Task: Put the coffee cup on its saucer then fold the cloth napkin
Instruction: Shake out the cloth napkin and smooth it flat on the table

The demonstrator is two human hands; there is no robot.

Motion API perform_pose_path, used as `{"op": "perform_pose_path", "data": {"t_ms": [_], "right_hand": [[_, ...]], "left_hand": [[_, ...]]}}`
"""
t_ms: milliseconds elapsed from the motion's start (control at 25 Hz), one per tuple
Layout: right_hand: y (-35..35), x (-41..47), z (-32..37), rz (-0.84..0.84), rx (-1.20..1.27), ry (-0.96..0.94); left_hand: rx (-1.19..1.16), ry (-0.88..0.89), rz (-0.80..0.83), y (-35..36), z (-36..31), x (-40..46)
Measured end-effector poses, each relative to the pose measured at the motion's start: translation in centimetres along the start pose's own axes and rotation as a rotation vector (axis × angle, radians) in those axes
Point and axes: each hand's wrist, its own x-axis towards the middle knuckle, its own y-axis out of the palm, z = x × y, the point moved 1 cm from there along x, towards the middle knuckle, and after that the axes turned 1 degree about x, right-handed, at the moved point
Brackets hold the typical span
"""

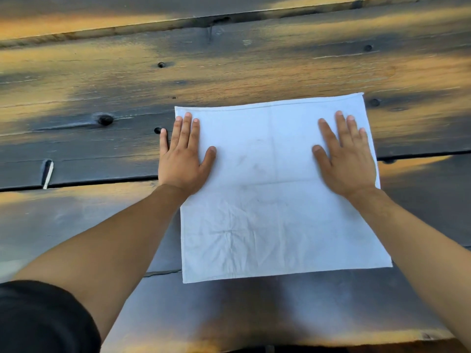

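A white cloth napkin (270,200) lies spread flat on the dark wooden table, slightly creased near its front. My left hand (184,156) rests palm down on the napkin's far left edge, fingers apart, its little finger off the cloth on the wood. My right hand (344,156) lies palm down on the far right part of the napkin, fingers spread. Neither hand grips anything. No coffee cup or saucer is in view.
The table (102,80) is made of dark, worn planks with knots and gaps between boards. A small pale chip (47,174) sticks up at a plank gap on the left. The table's front edge (280,349) runs along the bottom of the view.
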Motion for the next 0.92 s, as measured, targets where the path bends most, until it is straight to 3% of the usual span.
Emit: {"op": "perform_pose_path", "data": {"t_ms": [120, 240, 320, 440, 600, 760, 920], "right_hand": [[0.1, 0.4, 0.5, -0.001, 0.013, 0.003], [-0.4, 0.1, 2.7, -0.045, 0.081, 0.176], [-0.5, -0.4, 6.8, -0.114, 0.136, 0.214], [0.0, -2.2, 15.0, -0.172, 0.198, -0.012], [2.8, -4.6, 22.6, -0.063, 0.124, -0.313], [4.0, -4.4, 19.7, -0.058, 0.055, -0.332], [3.1, -4.3, 10.2, -0.127, -0.001, -0.194]], "left_hand": [[-0.040, 0.015, 0.009, 0.0, 0.1, -0.1], [-0.298, 0.043, -0.034, -0.9, 0.4, -0.6], [-0.342, 0.051, -0.106, -1.4, 0.3, -1.7], [-0.180, 0.082, -0.162, -0.2, -1.2, -5.7], [-0.130, 0.069, -0.070, 1.9, -0.3, -8.5], [0.029, 0.075, -0.010, 2.1, -0.4, -8.4], [0.024, 0.048, 0.026, 1.7, -0.6, -8.5]]}}
